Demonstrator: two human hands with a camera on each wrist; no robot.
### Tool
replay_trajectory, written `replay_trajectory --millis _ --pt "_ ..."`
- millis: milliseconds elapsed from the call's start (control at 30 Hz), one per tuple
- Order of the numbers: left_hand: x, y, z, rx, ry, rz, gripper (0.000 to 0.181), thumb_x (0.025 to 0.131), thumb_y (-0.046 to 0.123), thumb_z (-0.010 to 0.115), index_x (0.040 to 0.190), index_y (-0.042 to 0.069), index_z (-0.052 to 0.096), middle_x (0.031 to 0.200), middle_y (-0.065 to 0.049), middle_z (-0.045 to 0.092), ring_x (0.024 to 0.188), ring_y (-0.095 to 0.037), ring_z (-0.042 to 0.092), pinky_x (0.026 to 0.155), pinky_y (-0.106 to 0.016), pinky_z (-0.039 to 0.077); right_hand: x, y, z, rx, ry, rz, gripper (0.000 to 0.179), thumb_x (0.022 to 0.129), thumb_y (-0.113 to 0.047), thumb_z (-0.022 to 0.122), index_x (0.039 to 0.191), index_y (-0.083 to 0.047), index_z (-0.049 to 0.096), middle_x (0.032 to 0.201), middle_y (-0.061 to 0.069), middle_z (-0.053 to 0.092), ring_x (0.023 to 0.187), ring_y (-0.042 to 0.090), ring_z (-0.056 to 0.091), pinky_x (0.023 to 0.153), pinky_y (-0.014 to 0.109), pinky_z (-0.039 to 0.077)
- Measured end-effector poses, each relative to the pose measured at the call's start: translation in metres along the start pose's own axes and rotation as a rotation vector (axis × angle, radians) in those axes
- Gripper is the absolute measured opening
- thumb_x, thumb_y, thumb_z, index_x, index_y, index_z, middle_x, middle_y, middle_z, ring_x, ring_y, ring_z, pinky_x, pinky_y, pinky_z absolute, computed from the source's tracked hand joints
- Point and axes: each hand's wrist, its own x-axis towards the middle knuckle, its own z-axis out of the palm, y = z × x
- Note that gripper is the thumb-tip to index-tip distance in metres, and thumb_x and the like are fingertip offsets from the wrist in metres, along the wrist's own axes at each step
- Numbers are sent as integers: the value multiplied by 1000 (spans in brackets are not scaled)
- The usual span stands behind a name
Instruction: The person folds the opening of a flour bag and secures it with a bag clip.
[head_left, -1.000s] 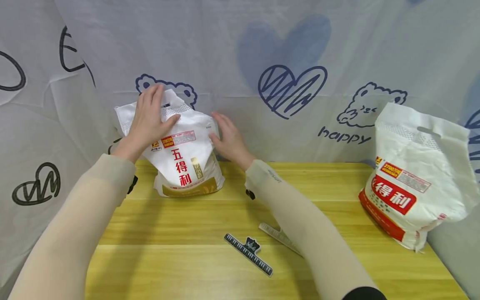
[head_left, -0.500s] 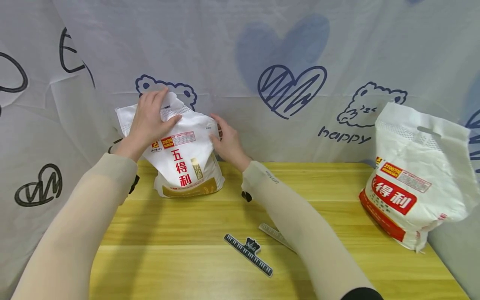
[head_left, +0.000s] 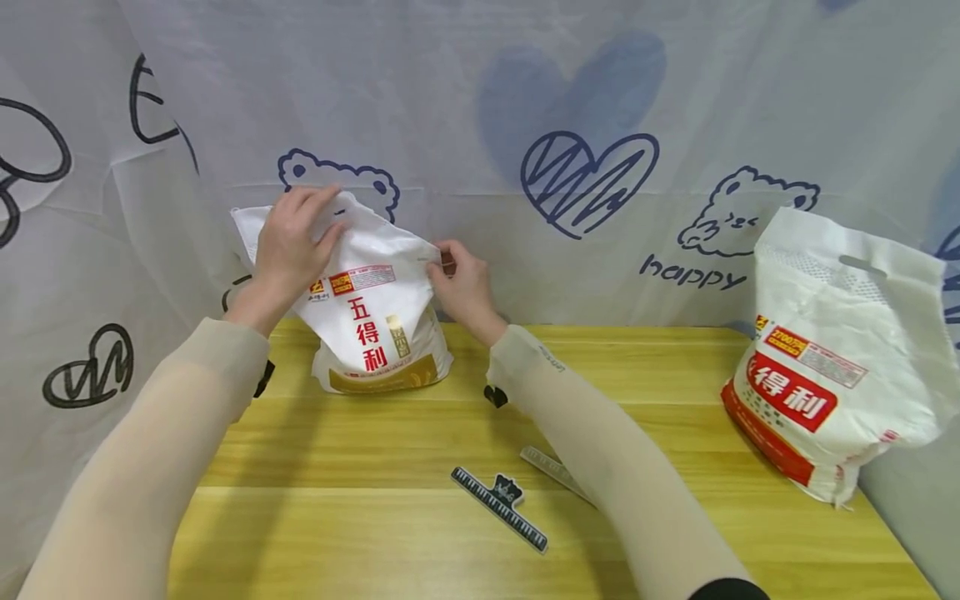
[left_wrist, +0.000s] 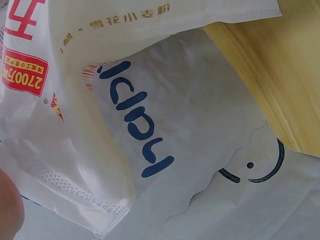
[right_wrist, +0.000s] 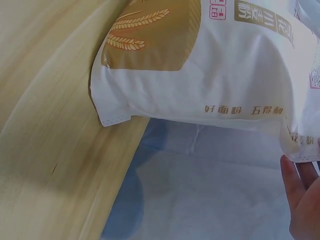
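A white flour bag (head_left: 360, 312) with red lettering and a gold base stands at the back left of the table. My left hand (head_left: 288, 250) grips its upper left part, with fingers over the top and the thumb at the front. At the bag's upper right corner, my right hand (head_left: 467, 287) pinches the edge between thumb and fingers. The right wrist view shows fingers (right_wrist: 292, 182) at that corner, beside the gold wheat print on the flour bag (right_wrist: 240, 65). Only one digit of the left hand (left_wrist: 9, 207) enters the left wrist view.
A second flour bag (head_left: 817, 375), with a red base, stands at the table's right edge. A long black-and-white clip (head_left: 498, 508) lies mid-table. Behind it a pale clip (head_left: 551, 468) is partly covered by my right forearm. Printed cloth (head_left: 465, 108) hangs behind the wooden table (head_left: 360, 533).
My right hand has lowered slightly and its fingers have curled to pinch the bag's corner. The bag's top has folded forward and been pulled tauter. The left hand has shifted down a little.
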Motion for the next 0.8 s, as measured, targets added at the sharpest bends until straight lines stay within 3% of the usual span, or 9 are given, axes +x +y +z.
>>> replay_trajectory --millis 267,567,800 --pt "-5 5 -6 -7 95 90 21 98 1 70 119 0 71 112 -17 70 104 -37 63 91 -50 53 -1 0 -1 -11 14 16 15 97 -5 70 111 -1 69 106 14 76 92 24 72 81 28 60" --pt "-15 7 -16 20 58 104 11 98 -5 67 107 -3 72 109 -18 70 106 -36 63 93 -49 54 -3 2 -1 -27 33 -72 5 93 1 70 98 -1 69 98 15 77 87 25 75 76 23 61" --pt "-23 5 -27 33 35 160 12 95 -8 69 105 -2 73 108 -18 70 103 -37 63 91 -50 54 -4 4 -2 -64 37 -172 8 91 8 68 94 1 71 101 15 78 90 26 76 79 22 61"
